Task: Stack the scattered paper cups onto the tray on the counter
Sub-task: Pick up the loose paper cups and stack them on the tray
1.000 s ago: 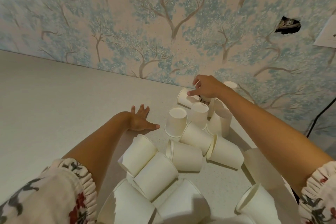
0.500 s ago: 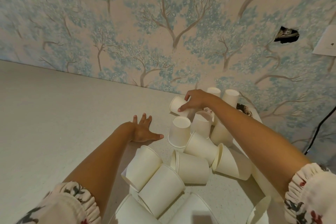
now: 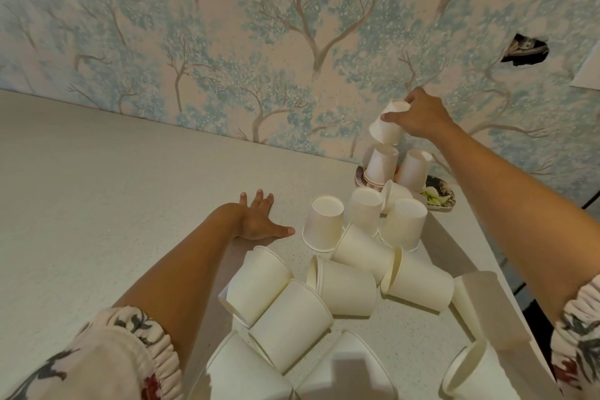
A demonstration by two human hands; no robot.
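My right hand [image 3: 418, 115] grips an upside-down white paper cup [image 3: 386, 127] in the air, just above two inverted cup stacks [image 3: 381, 166] standing on a small flower-patterned tray [image 3: 438, 196] by the wall. My left hand [image 3: 258, 221] lies flat on the counter [image 3: 97, 204], fingers spread, holding nothing. Several more white cups [image 3: 324, 224] stand inverted or lie on their sides between the tray and me.
A wall with tree-pattern wallpaper [image 3: 259, 42] runs behind the counter, with a dark hole [image 3: 524, 50] at the right. The counter's right edge [image 3: 487, 250] falls off beside the cups. A flat white paper piece [image 3: 483, 302] lies near that edge.
My right hand picked a cup from the pile near the wall and lifted it up and right, over the stacks on the tray. The left hand stayed flat on the counter.
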